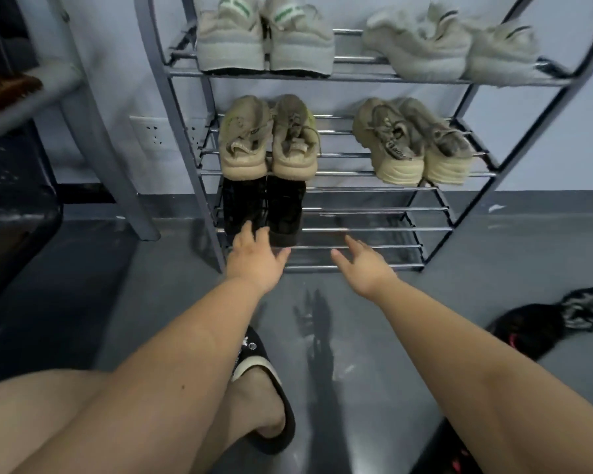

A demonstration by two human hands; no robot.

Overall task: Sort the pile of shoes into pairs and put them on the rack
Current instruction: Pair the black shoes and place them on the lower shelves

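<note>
The pair of dark, almost black shoes sits on the bottom shelf of the grey metal shoe rack, at its left end, side by side with heels facing out. They look soft on top with a firmer sole, and not heavy. The heel or the top edge looks like a good place to take hold.

The left hand is spread, and its fingertips reach the heels of the dark shoes; I cannot tell if they touch. The right hand is also spread and holds nothing, in front of the bare right part of the bottom shelf.

The middle shelf holds two pairs: tan sneakers on the left and beige chunky sneakers on the right. The top shelf holds pale grey sneakers with green stripes and a pale fluffy pair.

On the grey floor, well to the right, lies a black floppy shoe with a red spot. It probably goes on the bare part next.
</note>
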